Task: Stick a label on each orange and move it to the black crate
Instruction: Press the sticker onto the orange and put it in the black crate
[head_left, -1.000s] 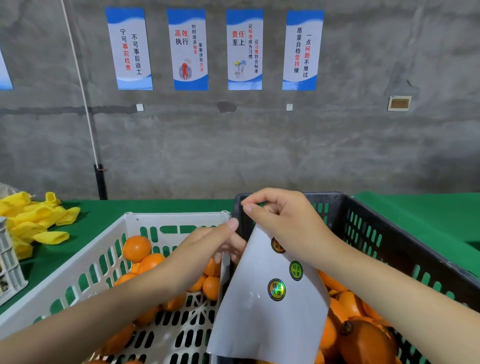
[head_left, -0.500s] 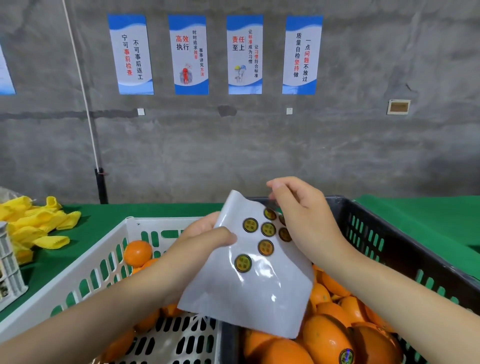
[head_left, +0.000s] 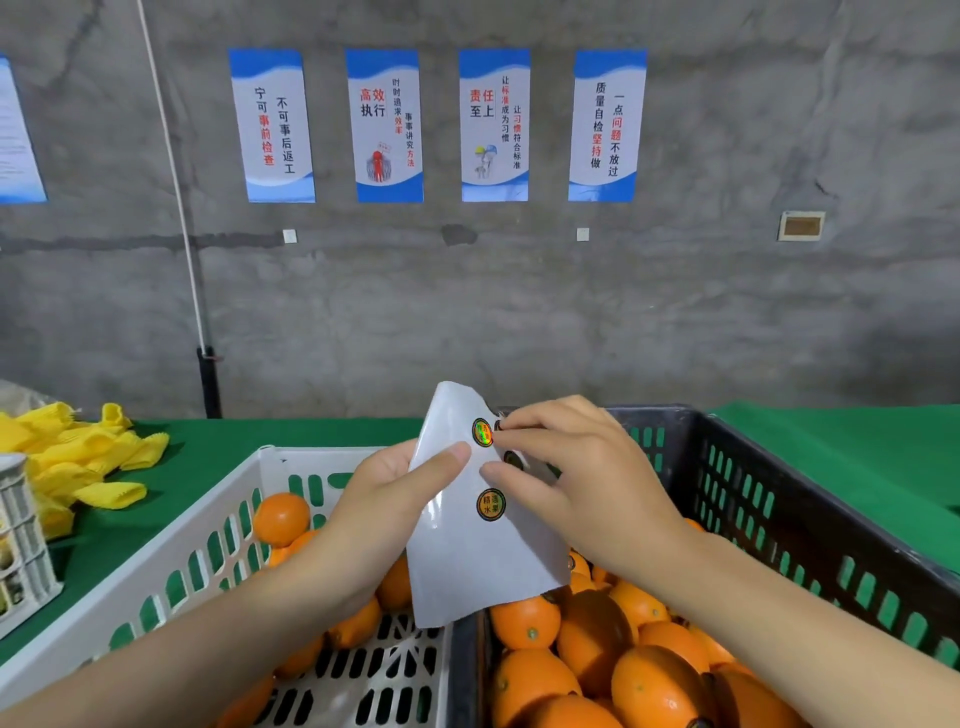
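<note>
The left grip (head_left: 395, 499) holds the label sheet (head_left: 467, 566) by its side, stood more upright than a moment ago; the right grip (head_left: 582, 467) has come off the top corner and now picks at a label (head_left: 482, 432) with curled fingertips. Peeling seems begun. Unlabelled oranges (head_left: 281, 518) wait in the white crate (head_left: 156, 561), beside the black crate (head_left: 779, 467)

Table (head_left: 831, 452): black crate (head_left: 779, 499), white crate (head_left: 171, 561), nets (head_left: 78, 457)

Bare left hand (head_left: 387, 501), bare right hand (head_left: 582, 467), bare forearms, short plain fingernails
</note>
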